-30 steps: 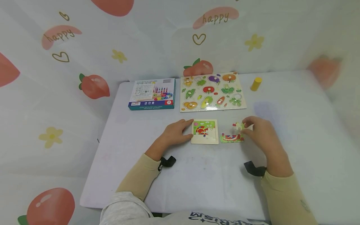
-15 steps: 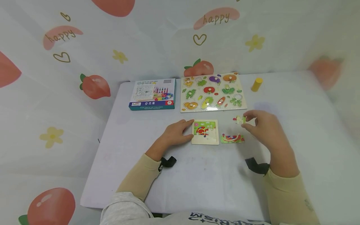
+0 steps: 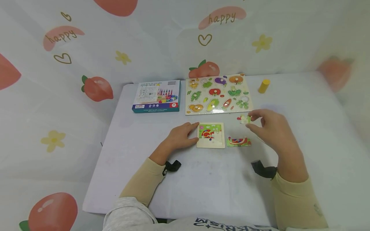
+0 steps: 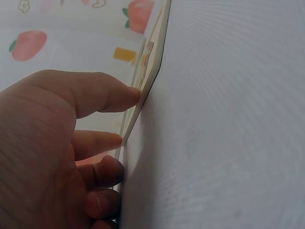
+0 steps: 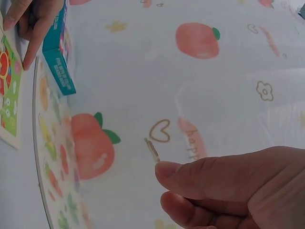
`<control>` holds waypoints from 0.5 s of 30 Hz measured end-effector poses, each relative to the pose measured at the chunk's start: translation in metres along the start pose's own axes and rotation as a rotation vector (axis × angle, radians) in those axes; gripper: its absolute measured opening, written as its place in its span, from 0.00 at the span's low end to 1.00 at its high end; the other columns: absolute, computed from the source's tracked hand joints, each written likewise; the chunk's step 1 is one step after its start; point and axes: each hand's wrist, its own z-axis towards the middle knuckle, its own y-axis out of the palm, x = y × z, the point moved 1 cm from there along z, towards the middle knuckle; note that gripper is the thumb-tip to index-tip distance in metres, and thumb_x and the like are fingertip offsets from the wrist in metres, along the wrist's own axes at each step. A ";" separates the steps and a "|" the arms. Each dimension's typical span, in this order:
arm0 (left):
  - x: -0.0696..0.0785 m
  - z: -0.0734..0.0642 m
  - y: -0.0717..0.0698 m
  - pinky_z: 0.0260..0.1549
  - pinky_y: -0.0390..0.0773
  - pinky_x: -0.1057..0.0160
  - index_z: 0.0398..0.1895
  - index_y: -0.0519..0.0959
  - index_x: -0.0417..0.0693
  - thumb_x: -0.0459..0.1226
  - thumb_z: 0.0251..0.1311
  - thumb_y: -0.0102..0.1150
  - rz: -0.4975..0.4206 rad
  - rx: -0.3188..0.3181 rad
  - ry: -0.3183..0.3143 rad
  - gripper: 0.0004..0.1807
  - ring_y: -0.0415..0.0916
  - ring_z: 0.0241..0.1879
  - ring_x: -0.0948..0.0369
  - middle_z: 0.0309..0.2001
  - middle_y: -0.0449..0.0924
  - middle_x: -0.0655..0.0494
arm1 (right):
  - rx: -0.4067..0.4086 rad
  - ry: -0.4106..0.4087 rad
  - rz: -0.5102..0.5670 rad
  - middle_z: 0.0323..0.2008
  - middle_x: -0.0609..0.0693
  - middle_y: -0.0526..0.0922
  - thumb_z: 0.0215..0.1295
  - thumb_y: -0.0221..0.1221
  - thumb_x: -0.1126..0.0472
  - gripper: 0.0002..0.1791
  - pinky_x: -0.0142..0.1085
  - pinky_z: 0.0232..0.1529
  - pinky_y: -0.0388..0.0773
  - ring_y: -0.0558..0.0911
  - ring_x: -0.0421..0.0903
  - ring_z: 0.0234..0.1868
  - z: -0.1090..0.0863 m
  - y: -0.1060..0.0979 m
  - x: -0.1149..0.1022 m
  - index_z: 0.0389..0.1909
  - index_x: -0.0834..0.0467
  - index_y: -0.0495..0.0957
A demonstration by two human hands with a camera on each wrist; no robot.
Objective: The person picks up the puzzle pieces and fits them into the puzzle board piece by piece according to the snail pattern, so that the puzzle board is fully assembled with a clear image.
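A small square puzzle tray (image 3: 211, 144) lies mid-table in the head view, its upper part filled with a red and green picture, its lower part bare wood. My left hand (image 3: 181, 135) rests at its left edge; the left wrist view has the thumb (image 4: 125, 99) and a fingertip touching the tray's rim. Between thumb and fingers, my right hand (image 3: 268, 131) pinches a jigsaw piece (image 3: 244, 119) coloured white, green and red. The right wrist view catches that piece edge-on, held off the table. Joined jigsaw pieces (image 3: 238, 141) lie just right of the tray.
Behind the tray is a vegetable knob-puzzle board (image 3: 205, 99). A bead-set box (image 3: 156, 97) is to its left. A yellow cylinder (image 3: 264, 86) stands at the back right. A fruit-printed cloth backdrop (image 3: 162, 41) rises behind the table.
My right hand has moved away from the joined pieces, farther back over the table, carrying the pinched jigsaw piece along. My left hand has stayed at the tray's edge.
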 end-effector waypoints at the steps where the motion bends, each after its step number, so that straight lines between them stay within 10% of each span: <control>1: 0.000 0.000 0.000 0.32 0.65 0.62 0.80 0.63 0.55 0.53 0.67 0.59 -0.002 -0.001 -0.001 0.39 0.68 0.36 0.60 0.39 0.70 0.57 | 0.000 -0.002 0.002 0.45 0.58 0.81 0.66 0.68 0.60 0.23 0.46 0.35 0.68 0.70 0.54 0.40 0.000 0.000 -0.002 0.59 0.63 0.80; 15: -0.002 0.000 0.001 0.33 0.67 0.62 0.80 0.63 0.54 0.53 0.68 0.59 -0.006 0.009 0.014 0.39 0.68 0.36 0.60 0.39 0.70 0.58 | -0.045 -0.045 0.018 0.48 0.59 0.82 0.67 0.68 0.59 0.22 0.47 0.40 0.70 0.71 0.56 0.43 0.009 0.007 -0.021 0.60 0.62 0.79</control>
